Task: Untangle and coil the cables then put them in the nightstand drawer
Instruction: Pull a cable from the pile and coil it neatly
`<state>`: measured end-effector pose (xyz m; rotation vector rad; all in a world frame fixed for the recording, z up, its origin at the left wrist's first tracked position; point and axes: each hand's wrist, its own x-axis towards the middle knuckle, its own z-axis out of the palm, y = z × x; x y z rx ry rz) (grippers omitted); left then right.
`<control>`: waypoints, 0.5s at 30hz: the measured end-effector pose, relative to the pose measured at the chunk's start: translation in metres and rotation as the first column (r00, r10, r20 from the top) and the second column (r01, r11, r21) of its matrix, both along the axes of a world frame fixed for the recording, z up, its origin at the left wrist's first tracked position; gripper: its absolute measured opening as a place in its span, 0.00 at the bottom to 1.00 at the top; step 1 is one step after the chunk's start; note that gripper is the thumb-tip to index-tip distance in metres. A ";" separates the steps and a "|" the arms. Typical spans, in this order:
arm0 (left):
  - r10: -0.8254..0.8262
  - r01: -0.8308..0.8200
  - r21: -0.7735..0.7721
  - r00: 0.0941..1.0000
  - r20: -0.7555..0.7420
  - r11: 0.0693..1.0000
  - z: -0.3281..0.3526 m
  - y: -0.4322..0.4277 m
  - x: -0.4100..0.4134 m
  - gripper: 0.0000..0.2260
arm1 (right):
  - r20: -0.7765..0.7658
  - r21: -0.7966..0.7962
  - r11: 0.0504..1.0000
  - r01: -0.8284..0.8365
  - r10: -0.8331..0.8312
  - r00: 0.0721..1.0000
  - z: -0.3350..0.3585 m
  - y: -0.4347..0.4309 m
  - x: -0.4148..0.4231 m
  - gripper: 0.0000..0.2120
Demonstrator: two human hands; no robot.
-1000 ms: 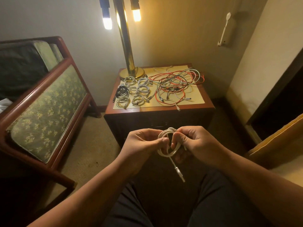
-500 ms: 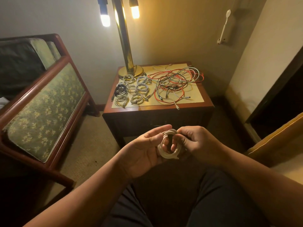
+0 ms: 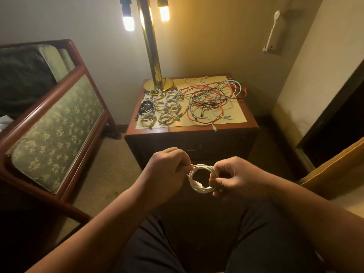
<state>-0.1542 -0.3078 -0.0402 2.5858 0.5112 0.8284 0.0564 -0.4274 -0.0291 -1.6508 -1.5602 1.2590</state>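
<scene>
Closest to my view are my lap in dark trousers [image 3: 157, 249] and both forearms reaching forward over it. Between the hands, held in the air above my knees, is the white cable coil [image 3: 200, 189], wound into a small round ring of several turns. My right hand [image 3: 234, 178] has the ring's right side pinched between thumb and curled fingers, so the loop hangs just to the left of that hand with its hole facing me. My left hand [image 3: 167, 170] is closed into a loose fist just beside the ring's upper left, its fingers curled round a short strand that runs from the coil into the hand; I cannot tell how much cable is hidden inside the fist. Beyond the hands stands the nightstand [image 3: 177, 131], its front in shadow, so I cannot make out the drawer clearly. On the left part of its top lie the finished coils [image 3: 171, 104], pale ones in rows with one black coil [image 3: 146, 107] at their left edge. On the right part lies the tangled pile [image 3: 212, 97] of red, white, grey and black cables, well apart from my hands. At the back left corner sits the brass lamp [image 3: 158, 85], its bulbs lit above. To the left is an upholstered wooden frame [image 3: 57, 115].
</scene>
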 end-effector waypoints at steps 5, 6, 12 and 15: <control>-0.072 0.071 -0.019 0.995 -0.069 0.997 0.002 0.004 -0.001 0.05 | 0.310 0.148 0.988 -0.049 0.001 0.951 -0.006 0.002 0.005 0.08; -0.075 0.074 -0.019 0.995 -0.068 0.997 0.001 0.006 -0.001 0.05 | 0.326 0.172 0.984 -0.052 -0.007 0.945 -0.006 0.002 0.005 0.09; -0.098 0.098 0.006 0.993 -0.067 0.995 0.003 0.010 -0.001 0.05 | 0.476 0.283 0.953 -0.108 -0.041 0.879 -0.006 0.005 0.009 0.15; -0.085 0.090 0.062 0.993 -0.085 0.994 0.000 0.011 -0.002 0.04 | 0.455 0.283 0.955 -0.089 -0.052 0.889 -0.006 0.004 0.010 0.16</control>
